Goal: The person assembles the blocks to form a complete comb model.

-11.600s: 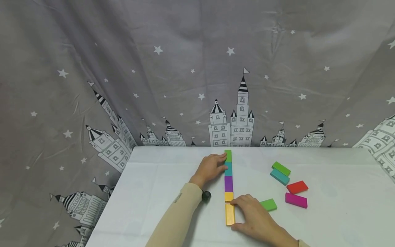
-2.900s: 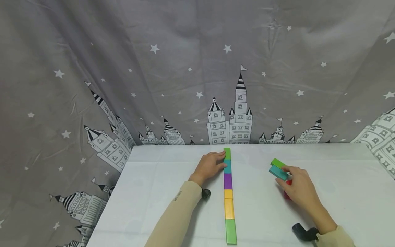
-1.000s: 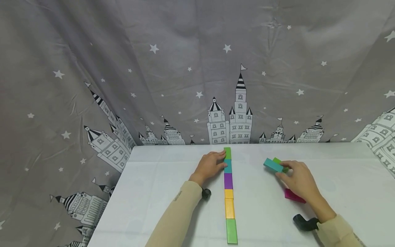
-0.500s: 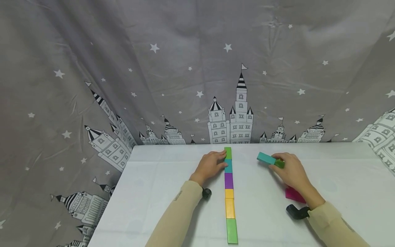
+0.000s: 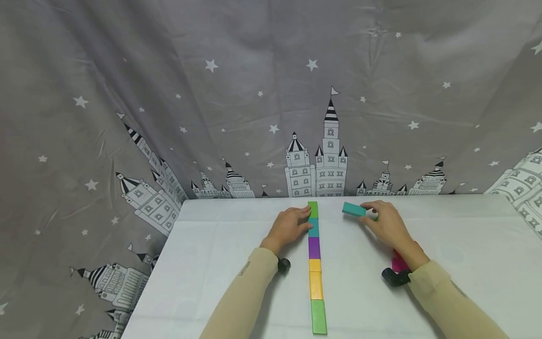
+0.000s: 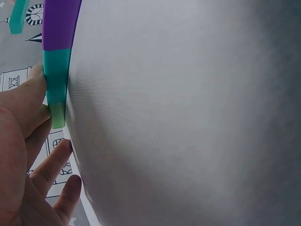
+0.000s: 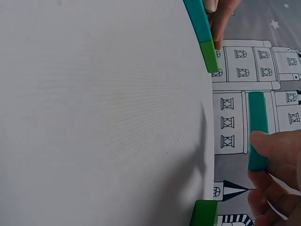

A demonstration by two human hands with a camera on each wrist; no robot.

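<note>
Teal block (image 5: 354, 210): raised above the table (image 5: 190, 282), right of the row's far end. The right hand (image 5: 387, 225) pinches it by one end, a hold that leaves the end nearer the row (image 5: 314, 264) uncovered. The left hand (image 5: 288, 228), loosely spread and gripping nothing, touches the row's left side, presumably steadying it. Green block (image 7: 203, 214) and magenta block (image 5: 399, 262) lie partly hidden.

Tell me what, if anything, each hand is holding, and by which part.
The right hand pinches a teal block by one end; the left hand only touches the row of blocks.
</note>
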